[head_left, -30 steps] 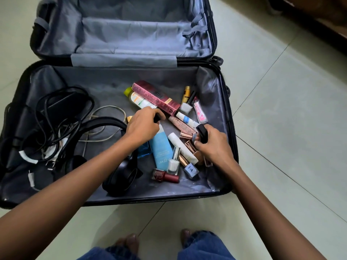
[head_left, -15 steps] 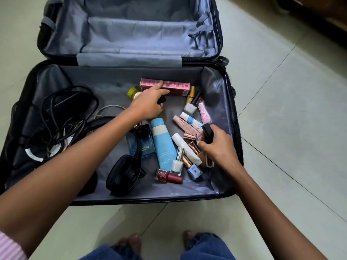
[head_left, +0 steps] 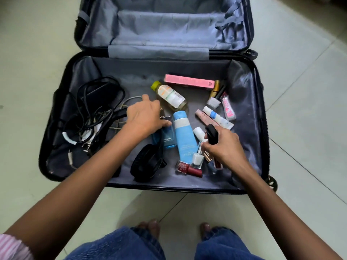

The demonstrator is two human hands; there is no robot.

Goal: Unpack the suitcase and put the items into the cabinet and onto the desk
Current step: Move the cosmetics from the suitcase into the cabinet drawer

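Note:
An open black suitcase [head_left: 260, 109] lies on the floor with toiletries in its near half. My left hand [head_left: 144, 119] rests palm down over the top of a blue perfume bottle [head_left: 166, 137], hiding whatever is under the fingers. My right hand [head_left: 223, 145] is closed around a small black bottle [head_left: 212, 134], held just above several nail polishes, among them a white one [head_left: 197, 159] and a red one [head_left: 187, 167]. A blue tube [head_left: 183, 136] lies between my hands. Behind them lie a pink box [head_left: 189, 82] and a clear bottle with a yellow-green cap [head_left: 170, 95].
Black headphones [head_left: 148, 162] lie near the front wall under my left forearm. Tangled black and white cables [head_left: 93, 109] fill the left side. A white tube [head_left: 217, 118] and a pink gloss [head_left: 228, 108] lie at the right. The grey-lined lid [head_left: 163, 25] lies open behind. Pale floor tiles surround the case.
My left hand drew back from the pink box and came down over the perfume bottle. The pink box now lies flat at the back. My right hand stayed closed on the black bottle.

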